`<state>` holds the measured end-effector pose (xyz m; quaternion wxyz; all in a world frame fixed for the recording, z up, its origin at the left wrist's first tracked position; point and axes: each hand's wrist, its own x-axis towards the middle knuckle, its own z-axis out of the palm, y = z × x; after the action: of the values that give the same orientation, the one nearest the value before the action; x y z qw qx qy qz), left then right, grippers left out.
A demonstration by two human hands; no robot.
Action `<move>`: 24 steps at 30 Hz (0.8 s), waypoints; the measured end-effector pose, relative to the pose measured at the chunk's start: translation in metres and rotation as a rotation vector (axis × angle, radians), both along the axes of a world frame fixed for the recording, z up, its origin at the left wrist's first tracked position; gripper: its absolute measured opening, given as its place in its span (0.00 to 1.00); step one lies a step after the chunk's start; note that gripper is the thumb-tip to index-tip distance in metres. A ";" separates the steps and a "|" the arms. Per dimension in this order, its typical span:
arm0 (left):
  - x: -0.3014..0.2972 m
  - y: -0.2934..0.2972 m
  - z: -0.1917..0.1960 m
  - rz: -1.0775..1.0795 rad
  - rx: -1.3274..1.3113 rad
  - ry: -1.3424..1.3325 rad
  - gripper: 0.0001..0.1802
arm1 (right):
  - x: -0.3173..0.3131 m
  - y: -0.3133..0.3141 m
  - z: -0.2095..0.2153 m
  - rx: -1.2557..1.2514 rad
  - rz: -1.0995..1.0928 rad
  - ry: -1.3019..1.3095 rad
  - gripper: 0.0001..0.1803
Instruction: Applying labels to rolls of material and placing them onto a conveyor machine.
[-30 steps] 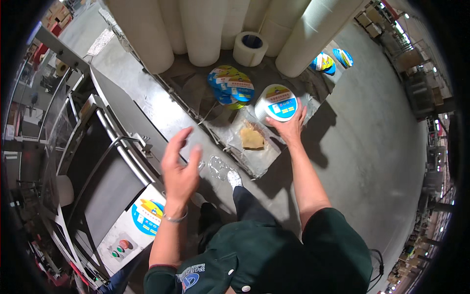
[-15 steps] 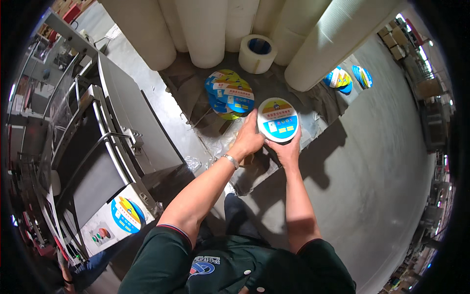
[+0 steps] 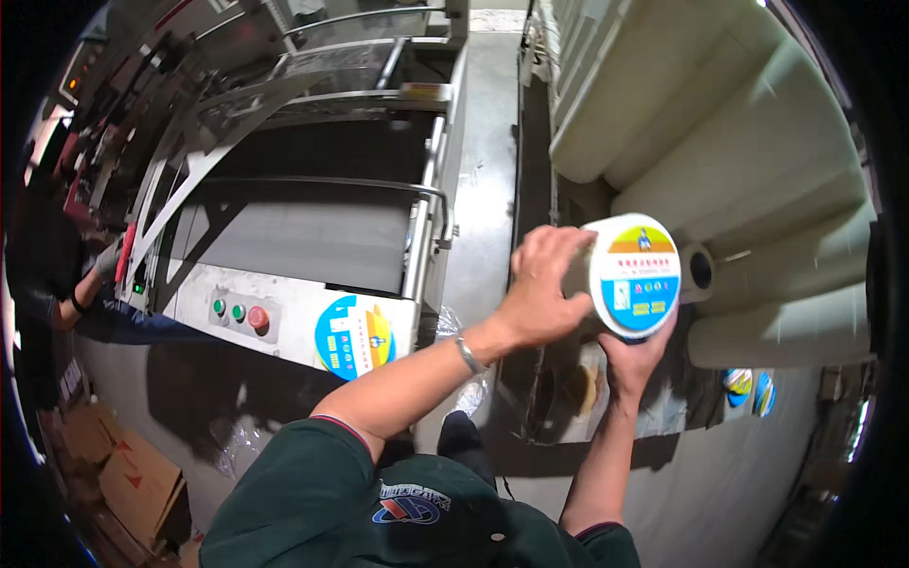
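A short white cylindrical roll (image 3: pixel 579 268) is up in both hands, right of the grey-and-white metal conveyor machine (image 3: pixel 295 328) and well apart from its flat grey belt (image 3: pixel 294 222); right hand (image 3: pixel 636 362) grasps the roll from below, thumb and fingers at its lower edge; left hand (image 3: pixel 544 295) curls round the roll's side nearer the machine, thumb and fingertips seemingly touching, full contact hard to confirm; done so far, by the look of it: one blue, white and yellow-green round label (image 3: pixel 640 276) sits on the roll's near end face, roughly centred; far end face hidden, so cannot tell if it carries one; the roll is off the machine, and what remains cannot be told beyond that; counts: one roll in hand; one more short white roll with a dark blue core (image 3: pixel 700 296) farther right of the machine; tall white cylindrical rolls (image 3: pixel 748 180) right of the machine, at least four, overlapping; two small colourful groups of round discs (image 3: pixel 738 383), farthest right of the machine, discs per group too small to count; on the machine's front panel, one flat blue-and-yellow round label (image 3: pixel 355 338), two round green buttons (image 3: pixel 220 308) and one round red button (image 3: pixel 258 318).
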<state>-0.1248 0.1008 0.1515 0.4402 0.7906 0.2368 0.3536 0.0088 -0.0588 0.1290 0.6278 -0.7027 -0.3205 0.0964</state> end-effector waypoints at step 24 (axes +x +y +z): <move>-0.299 0.442 -0.101 0.254 -0.273 -0.027 0.35 | -0.236 0.508 -0.078 -0.028 0.516 0.015 0.57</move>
<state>-0.4240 0.5425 0.0510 0.4984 0.6824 0.3748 0.3814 -0.2275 0.4495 0.0510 0.5749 -0.6058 -0.4832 0.2629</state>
